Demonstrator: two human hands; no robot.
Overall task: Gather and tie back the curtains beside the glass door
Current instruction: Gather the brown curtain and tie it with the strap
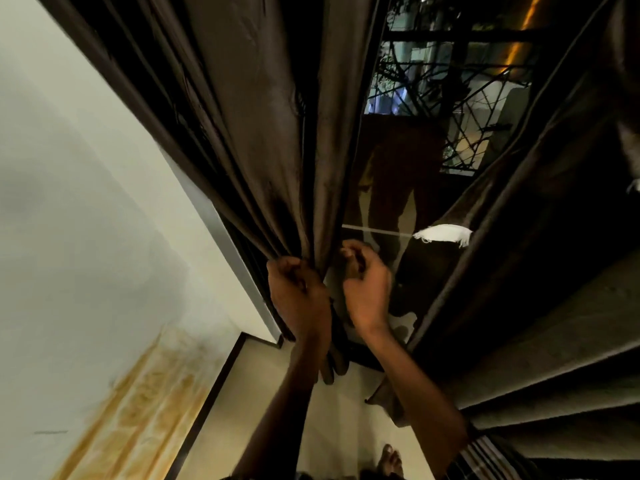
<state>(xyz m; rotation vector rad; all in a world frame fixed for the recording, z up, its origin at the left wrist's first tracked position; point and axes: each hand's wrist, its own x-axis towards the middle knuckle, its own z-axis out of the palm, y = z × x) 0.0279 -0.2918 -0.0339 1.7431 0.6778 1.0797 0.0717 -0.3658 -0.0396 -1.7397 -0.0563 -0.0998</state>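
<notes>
Now left hand (298,292) grips dark brown curtain (263,133), bunched in folds.

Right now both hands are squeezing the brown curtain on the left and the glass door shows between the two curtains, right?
Not quite. In the head view only the left hand grips the left curtain. The right hand is curled beside it, in front of the glass door, holding nothing that shows. The glass does show between the left curtain and the right curtain.
</notes>
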